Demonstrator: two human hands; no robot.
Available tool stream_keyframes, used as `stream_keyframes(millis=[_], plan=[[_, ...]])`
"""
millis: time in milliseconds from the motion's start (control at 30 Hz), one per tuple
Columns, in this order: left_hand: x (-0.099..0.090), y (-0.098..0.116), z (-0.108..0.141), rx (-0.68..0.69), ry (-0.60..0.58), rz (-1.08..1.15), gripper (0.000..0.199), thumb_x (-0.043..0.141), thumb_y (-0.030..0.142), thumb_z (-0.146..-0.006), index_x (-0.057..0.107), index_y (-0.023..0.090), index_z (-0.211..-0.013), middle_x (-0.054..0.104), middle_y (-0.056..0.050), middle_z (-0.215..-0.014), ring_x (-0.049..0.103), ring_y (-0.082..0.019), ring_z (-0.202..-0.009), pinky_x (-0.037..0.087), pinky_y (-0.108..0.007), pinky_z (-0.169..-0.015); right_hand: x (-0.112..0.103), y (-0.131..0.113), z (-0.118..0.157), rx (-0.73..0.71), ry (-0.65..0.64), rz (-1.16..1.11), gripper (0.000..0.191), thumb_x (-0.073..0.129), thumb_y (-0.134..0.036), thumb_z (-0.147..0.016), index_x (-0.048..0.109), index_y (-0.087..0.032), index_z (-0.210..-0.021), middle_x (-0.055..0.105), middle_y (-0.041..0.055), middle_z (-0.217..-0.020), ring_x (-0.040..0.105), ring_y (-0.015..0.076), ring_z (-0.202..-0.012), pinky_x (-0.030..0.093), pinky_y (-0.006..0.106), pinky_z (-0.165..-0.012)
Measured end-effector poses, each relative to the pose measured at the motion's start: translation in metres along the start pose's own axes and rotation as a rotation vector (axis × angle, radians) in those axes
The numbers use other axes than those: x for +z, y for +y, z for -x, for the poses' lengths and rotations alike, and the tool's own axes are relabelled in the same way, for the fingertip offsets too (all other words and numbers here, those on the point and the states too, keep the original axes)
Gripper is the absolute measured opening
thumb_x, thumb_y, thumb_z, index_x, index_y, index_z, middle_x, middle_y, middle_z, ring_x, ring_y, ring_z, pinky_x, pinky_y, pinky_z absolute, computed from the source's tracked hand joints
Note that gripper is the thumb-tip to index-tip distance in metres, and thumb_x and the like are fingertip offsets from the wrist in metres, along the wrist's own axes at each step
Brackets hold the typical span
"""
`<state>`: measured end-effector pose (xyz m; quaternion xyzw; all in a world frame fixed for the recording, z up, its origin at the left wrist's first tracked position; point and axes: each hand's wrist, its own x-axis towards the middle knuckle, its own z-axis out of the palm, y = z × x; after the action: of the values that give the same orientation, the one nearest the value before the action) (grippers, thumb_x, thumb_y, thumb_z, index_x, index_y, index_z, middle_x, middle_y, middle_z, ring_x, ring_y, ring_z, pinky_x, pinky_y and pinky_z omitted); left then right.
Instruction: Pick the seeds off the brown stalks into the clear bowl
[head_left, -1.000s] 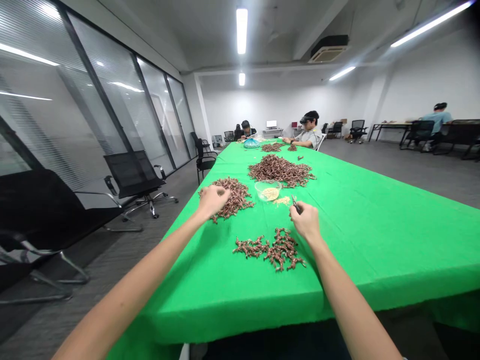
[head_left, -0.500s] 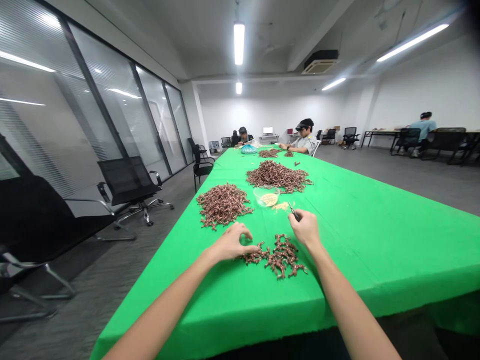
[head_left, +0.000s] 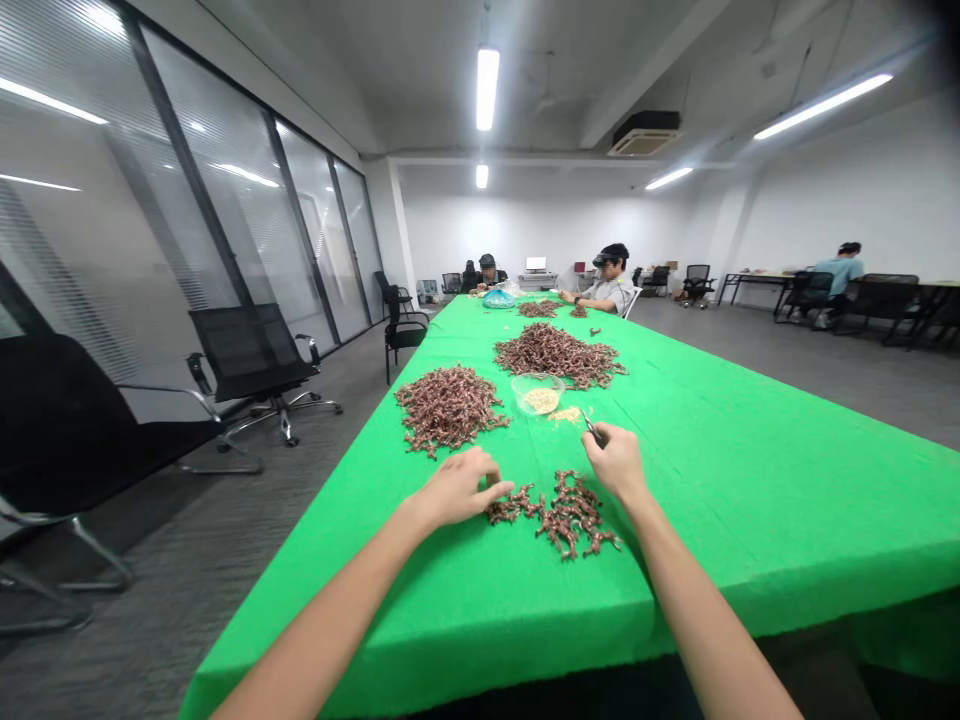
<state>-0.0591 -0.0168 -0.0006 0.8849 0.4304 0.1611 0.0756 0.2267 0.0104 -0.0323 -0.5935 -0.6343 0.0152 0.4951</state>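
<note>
My right hand (head_left: pixel 616 460) is closed around dark tweezers (head_left: pixel 594 430), whose tips point forward towards some pale yellow grains (head_left: pixel 568 414) on the cloth. A clear bowl (head_left: pixel 517 392) with more of these grains stands just beyond. Low over the cloth, my left hand (head_left: pixel 461 485) has curved fingers with the thumb apart, and I see nothing held in it. Its thumb is beside a small cluster of reddish-brown figure-like pieces (head_left: pixel 517 503). A looser group of the same brown pieces (head_left: pixel 574 515) lies between my hands, nearer to me.
Two big heaps of brown pieces, a left heap (head_left: pixel 451 408) and a farther heap (head_left: pixel 555 352), lie on the green tablecloth (head_left: pixel 750 450). A blue bag (head_left: pixel 498 298) is at the far end. Co-workers sit there, one person (head_left: pixel 611 285) on the right. Office chairs (head_left: pixel 255 350) stand left.
My left thumb and index finger have come closer together beside the small cluster. My right hand keeps hold of the tweezers in about the same place. The view has shifted slightly.
</note>
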Motion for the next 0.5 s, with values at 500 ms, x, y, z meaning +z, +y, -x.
stream_keyframes(millis=[500], plan=[[0.002,0.009,-0.003,0.153,-0.060,0.182,0.025,0.058,0.045,-0.090,0.068,0.021,-0.087,0.063,-0.005,-0.092,0.056,-0.021,-0.093,0.039,-0.032,-0.081,-0.003,-0.002,0.004,-0.055,-0.034,-0.072,0.032,0.047,-0.038,-0.082,0.043,-0.020,-0.055,0.036,-0.0047,-0.052,0.033,0.0097,-0.050,0.023,0.026,-0.053]])
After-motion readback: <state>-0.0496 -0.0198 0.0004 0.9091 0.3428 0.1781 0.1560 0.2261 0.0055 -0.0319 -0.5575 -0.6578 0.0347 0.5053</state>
